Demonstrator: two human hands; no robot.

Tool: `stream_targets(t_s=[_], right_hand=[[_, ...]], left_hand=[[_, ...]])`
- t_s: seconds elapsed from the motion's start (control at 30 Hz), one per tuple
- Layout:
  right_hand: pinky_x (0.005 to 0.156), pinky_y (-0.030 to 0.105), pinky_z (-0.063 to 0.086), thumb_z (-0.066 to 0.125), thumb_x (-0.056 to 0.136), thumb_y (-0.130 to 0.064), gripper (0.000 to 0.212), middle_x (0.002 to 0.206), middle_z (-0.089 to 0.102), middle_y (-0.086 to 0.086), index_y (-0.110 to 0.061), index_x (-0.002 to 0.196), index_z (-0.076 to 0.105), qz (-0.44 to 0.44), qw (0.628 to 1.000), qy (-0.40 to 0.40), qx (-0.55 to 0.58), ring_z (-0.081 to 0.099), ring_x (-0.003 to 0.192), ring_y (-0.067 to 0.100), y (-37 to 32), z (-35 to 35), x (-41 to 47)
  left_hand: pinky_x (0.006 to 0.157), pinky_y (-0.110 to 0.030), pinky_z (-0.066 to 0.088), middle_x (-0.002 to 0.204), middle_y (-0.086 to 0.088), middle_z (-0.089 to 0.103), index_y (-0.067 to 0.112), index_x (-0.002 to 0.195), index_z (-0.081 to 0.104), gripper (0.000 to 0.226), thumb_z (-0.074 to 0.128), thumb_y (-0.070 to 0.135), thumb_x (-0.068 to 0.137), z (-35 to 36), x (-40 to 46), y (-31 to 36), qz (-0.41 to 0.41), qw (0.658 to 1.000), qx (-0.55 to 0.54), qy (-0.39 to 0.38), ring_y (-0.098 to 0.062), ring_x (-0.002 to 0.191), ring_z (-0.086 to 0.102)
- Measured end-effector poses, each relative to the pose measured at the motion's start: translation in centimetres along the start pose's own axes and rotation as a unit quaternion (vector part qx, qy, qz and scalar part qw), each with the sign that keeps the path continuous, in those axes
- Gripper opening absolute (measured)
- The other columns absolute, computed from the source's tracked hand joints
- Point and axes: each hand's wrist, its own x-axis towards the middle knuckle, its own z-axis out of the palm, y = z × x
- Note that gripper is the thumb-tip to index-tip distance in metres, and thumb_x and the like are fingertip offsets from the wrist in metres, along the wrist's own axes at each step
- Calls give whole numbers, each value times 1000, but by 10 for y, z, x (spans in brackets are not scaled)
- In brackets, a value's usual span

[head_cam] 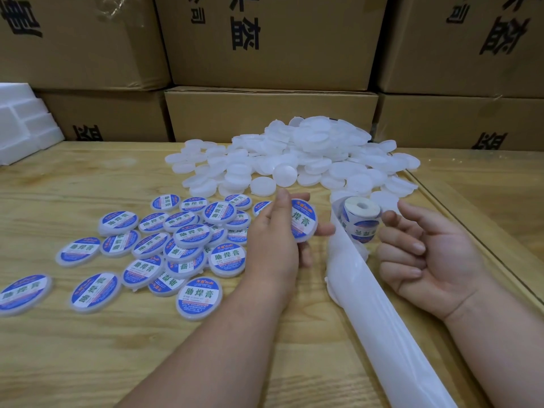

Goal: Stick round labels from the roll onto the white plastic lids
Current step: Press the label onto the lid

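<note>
Left hand pinches labeled lid; done pile just left of it. Right hand loosely curled, empty, beside roll.

A stockroom — stacked cardboard cartons behind a wooden worktable.

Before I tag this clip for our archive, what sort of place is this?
Probably a packing or stockroom workbench: stacked cartons behind, a heap of blank lids, labelled lids spread on the table.
</note>
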Motion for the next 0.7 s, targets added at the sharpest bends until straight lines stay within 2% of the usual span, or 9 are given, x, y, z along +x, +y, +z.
stream_targets(t_s=[0.1,0.2,0.3,0.4,0.5,0.63,0.7], right_hand=[[33,18,13,64,84,-34,22,50,23,-9,-20,70,54,-21,999,34,5,7,47,7,1,-2,2],[33,18,15,63,85,-32,25,50,23,-9,-20,66,52,-30,998,60,9,7,48,8,1,-1,3],[32,19,15,62,86,-32,28,51,23,-9,-20,64,51,-31,997,68,16,7,48,8,1,-1,3],[32,19,16,62,85,-31,28,50,23,-9,-19,63,50,-28,997,66,20,8,48,8,1,-1,4],[31,19,17,62,85,-31,28,50,23,-9,-19,63,50,-30,997,67,22,8,47,8,1,-1,4],[31,19,17,63,84,-30,27,50,23,-8,-20,63,50,-36,996,73,23,9,46,8,2,-2,4],[31,20,18,62,87,-29,29,50,23,-7,-21,64,47,-62,993,94,-18,14,41,8,4,1,4]], left_hand=[[34,-17,29,46,-2,52,17,77,60,54,39,61,101,0,-1,0,-29,999,8,38,-14,32,41],[35,-17,30,45,0,45,20,68,50,50,44,57,101,1,2,-3,-21,999,-3,39,-12,35,39],[38,-19,32,54,2,56,25,75,58,33,56,47,100,0,5,-4,-9,999,-32,24,-11,41,43],[40,-21,36,72,2,72,23,93,62,13,67,35,96,-1,6,-6,15,1000,-26,9,-11,43,46],[44,-20,41,91,0,79,23,103,61,17,71,33,94,-2,7,-6,7,999,-39,7,-9,49,54],[46,-19,42,103,2,78,17,109,65,22,74,25,91,-3,10,-5,-21,993,-110,30,-8,57,58],[48,-18,43,105,4,78,19,110,68,21,74,20,90,-5,11,-3,-37,986,-160,43,-6,58,60]])
